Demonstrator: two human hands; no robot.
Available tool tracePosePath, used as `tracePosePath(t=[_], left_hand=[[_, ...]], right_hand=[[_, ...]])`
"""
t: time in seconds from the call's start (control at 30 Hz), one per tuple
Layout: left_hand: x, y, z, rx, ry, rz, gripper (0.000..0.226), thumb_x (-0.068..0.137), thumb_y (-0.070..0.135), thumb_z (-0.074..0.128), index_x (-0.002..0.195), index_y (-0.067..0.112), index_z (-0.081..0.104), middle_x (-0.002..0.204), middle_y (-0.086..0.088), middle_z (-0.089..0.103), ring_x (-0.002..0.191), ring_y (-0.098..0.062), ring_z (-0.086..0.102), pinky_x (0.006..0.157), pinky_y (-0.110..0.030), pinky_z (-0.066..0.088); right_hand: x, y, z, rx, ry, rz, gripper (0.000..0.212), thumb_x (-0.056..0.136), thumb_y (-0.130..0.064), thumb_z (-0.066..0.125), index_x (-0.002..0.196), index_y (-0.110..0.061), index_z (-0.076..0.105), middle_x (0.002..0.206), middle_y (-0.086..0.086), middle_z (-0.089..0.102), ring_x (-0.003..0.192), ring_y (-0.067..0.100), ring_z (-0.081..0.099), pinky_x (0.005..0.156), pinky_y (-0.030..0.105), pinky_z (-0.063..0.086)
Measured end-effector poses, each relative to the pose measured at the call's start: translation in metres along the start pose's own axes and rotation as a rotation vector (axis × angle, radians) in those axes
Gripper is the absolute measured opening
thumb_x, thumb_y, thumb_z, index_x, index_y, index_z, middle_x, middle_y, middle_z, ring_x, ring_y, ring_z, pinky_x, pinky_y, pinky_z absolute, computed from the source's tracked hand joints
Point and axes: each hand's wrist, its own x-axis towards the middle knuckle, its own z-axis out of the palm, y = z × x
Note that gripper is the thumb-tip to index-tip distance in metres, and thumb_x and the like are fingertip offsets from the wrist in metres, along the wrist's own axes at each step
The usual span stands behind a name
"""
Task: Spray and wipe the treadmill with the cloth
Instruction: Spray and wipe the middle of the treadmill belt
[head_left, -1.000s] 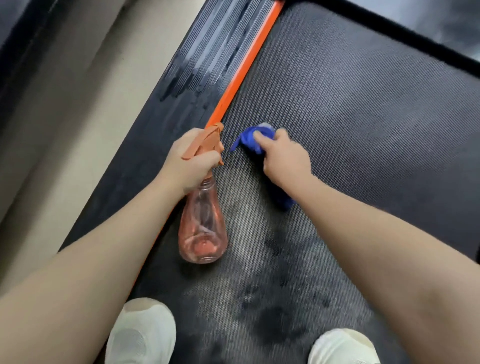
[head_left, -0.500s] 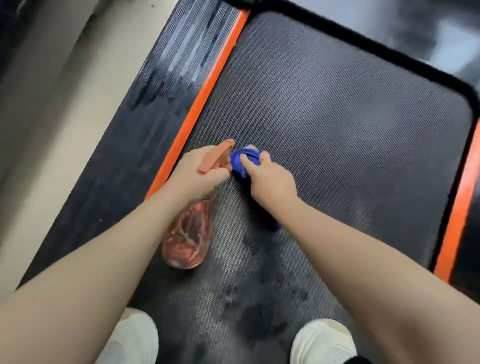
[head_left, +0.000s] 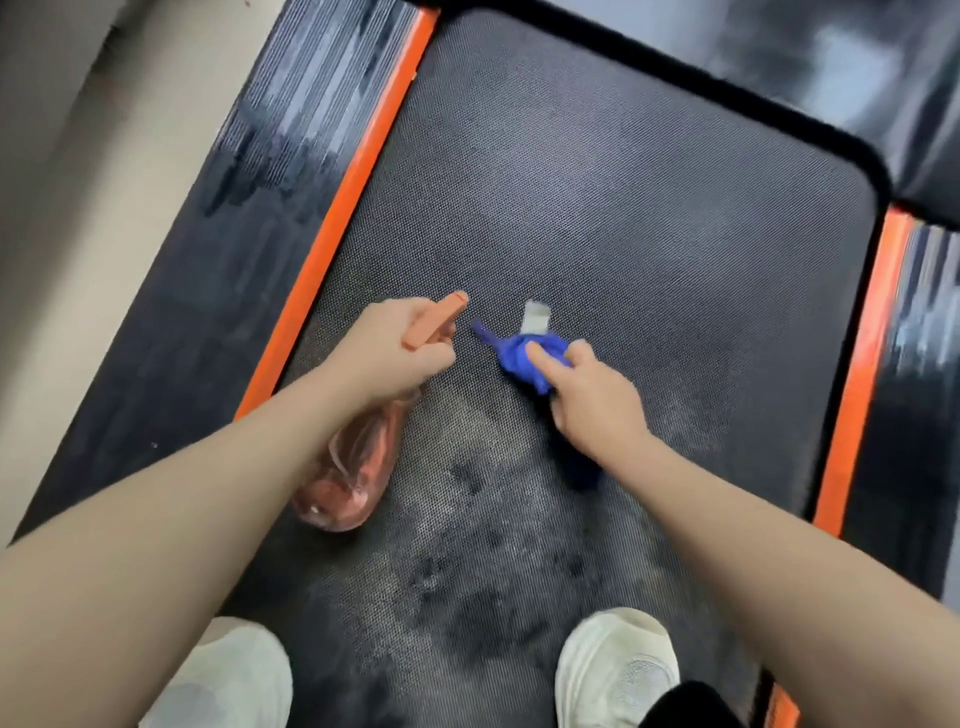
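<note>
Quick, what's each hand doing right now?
Left hand: grips the orange spray bottle by its neck.
Right hand: holds the bunched blue cloth.

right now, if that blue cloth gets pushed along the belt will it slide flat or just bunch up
Probably bunches: the blue cloth is already crumpled in the right hand, with a limp tail trailing, so it looks floppy and light. The treadmill belt is textured and partly wet, so it may drag rather than glide.

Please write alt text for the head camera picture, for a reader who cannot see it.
Seen from above, a person's right hand holds a blue cloth on a treadmill belt, while the left hand grips a pink spray bottle. Two white shoes stand on the belt below.
</note>
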Motion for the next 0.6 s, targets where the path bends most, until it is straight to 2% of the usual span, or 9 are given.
tracePosePath(t=[0.07, 0.1, 0.13, 0.23, 0.3, 0.37, 0.43, 0.5, 0.6], left_hand=[[-0.006, 0.006, 0.007, 0.072, -0.062, 0.081, 0.041, 0.055, 0.043, 0.046, 0.08, 0.017, 0.064, 0.078, 0.001, 0.07, 0.072, -0.019, 0.063, 0.068, -0.031, 0.049], [-0.01, 0.008, 0.009, 0.103, -0.075, 0.112, 0.039, 0.057, 0.039, 0.047, 0.082, 0.014, 0.065, 0.078, -0.001, 0.07, 0.072, -0.02, 0.063, 0.069, -0.033, 0.049], [-0.012, 0.009, 0.011, 0.124, -0.077, 0.13, 0.036, 0.059, 0.035, 0.049, 0.084, 0.012, 0.064, 0.077, -0.001, 0.069, 0.072, -0.02, 0.062, 0.069, -0.033, 0.049], [-0.011, 0.009, 0.017, 0.175, -0.071, 0.121, 0.033, 0.061, 0.032, 0.049, 0.084, 0.014, 0.064, 0.08, -0.001, 0.069, 0.076, -0.02, 0.062, 0.071, -0.033, 0.049], [-0.01, 0.009, 0.02, 0.215, -0.103, 0.114, 0.033, 0.06, 0.033, 0.048, 0.082, 0.015, 0.064, 0.075, 0.0, 0.067, 0.073, -0.02, 0.061, 0.07, -0.031, 0.048], [-0.009, 0.014, 0.029, 0.275, -0.178, 0.126, 0.028, 0.062, 0.034, 0.05, 0.08, 0.016, 0.062, 0.066, 0.004, 0.06, 0.067, -0.021, 0.056, 0.067, -0.03, 0.046], [-0.01, 0.021, 0.041, 0.335, -0.257, 0.145, 0.015, 0.07, 0.031, 0.057, 0.079, 0.02, 0.057, 0.062, 0.007, 0.054, 0.065, -0.02, 0.053, 0.065, -0.028, 0.045], [-0.012, 0.032, 0.055, 0.299, -0.328, 0.15, 0.019, 0.066, 0.032, 0.054, 0.079, 0.018, 0.057, 0.063, 0.006, 0.055, 0.058, -0.015, 0.052, 0.058, -0.025, 0.044], [-0.01, 0.045, 0.081, 0.239, -0.438, 0.117, 0.027, 0.058, 0.034, 0.047, 0.075, 0.016, 0.058, 0.061, 0.002, 0.055, 0.051, -0.015, 0.052, 0.052, -0.023, 0.044]], right_hand=[[-0.005, 0.017, 0.0, -0.061, -0.062, -0.167, 0.051, 0.092, -0.026, 0.046, 0.141, -0.037, 0.035, 0.116, 0.011, 0.044, 0.089, 0.033, 0.057, 0.069, 0.04, 0.048], [-0.002, 0.029, -0.004, -0.083, -0.043, -0.158, 0.05, 0.092, -0.025, 0.046, 0.14, -0.037, 0.036, 0.116, 0.011, 0.043, 0.089, 0.033, 0.057, 0.069, 0.04, 0.048], [0.003, 0.041, -0.008, -0.082, 0.006, -0.078, 0.05, 0.093, -0.024, 0.046, 0.14, -0.037, 0.038, 0.117, 0.012, 0.043, 0.089, 0.034, 0.056, 0.07, 0.041, 0.047], [0.014, 0.074, -0.012, 0.07, 0.205, 0.401, 0.049, 0.093, -0.016, 0.042, 0.138, -0.033, 0.04, 0.12, 0.016, 0.04, 0.092, 0.039, 0.055, 0.078, 0.044, 0.045], [0.01, 0.076, -0.006, 0.205, 0.217, 0.622, 0.05, 0.093, -0.015, 0.039, 0.139, -0.034, 0.038, 0.121, 0.015, 0.039, 0.096, 0.039, 0.054, 0.084, 0.043, 0.043], [-0.002, 0.066, -0.001, 0.193, 0.156, 0.57, 0.051, 0.094, -0.015, 0.039, 0.141, -0.033, 0.036, 0.122, 0.014, 0.039, 0.095, 0.038, 0.054, 0.083, 0.041, 0.043], [-0.018, 0.06, 0.007, 0.151, 0.085, 0.319, 0.049, 0.092, -0.014, 0.044, 0.138, -0.031, 0.042, 0.118, 0.012, 0.042, 0.09, 0.037, 0.056, 0.078, 0.041, 0.045], [-0.029, 0.073, 0.011, 0.19, 0.079, 0.185, 0.045, 0.089, -0.014, 0.048, 0.131, -0.03, 0.052, 0.113, 0.01, 0.046, 0.093, 0.034, 0.056, 0.079, 0.04, 0.047], [-0.034, 0.101, 0.003, 0.521, 0.285, 0.535, 0.044, 0.086, -0.005, 0.046, 0.123, -0.025, 0.061, 0.111, 0.012, 0.054, 0.104, 0.028, 0.052, 0.086, 0.027, 0.038]])
